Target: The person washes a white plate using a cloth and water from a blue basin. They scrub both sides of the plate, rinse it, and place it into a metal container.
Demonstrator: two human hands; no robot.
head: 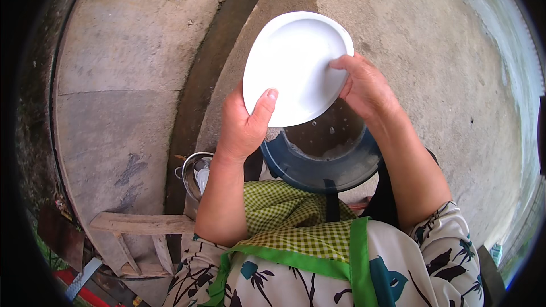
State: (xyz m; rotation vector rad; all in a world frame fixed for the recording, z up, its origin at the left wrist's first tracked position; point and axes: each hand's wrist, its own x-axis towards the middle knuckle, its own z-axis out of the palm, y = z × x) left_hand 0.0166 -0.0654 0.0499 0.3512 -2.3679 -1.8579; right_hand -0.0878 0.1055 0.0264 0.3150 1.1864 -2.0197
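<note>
A white oval plate (298, 68) is held up in front of me, its hollow side facing up. My left hand (245, 123) grips its lower left rim, thumb on the face and fingers hidden underneath. On the right rim, my right hand (364, 85) holds it the same way, thumb over the edge. Below the plate stands a dark blue basin (320, 175) with murky water (328, 134) and a little foam; the plate hides part of it. Near my left forearm, a metal pot (187, 179) contains white items that I cannot make out fully.
A narrow channel (192, 89) runs through the concrete floor (123, 51) left of the basin. A wooden stool or rack (145, 224) stands at the lower left. A green checked apron (281, 204) covers my lap. Wet concrete shows beyond the plate.
</note>
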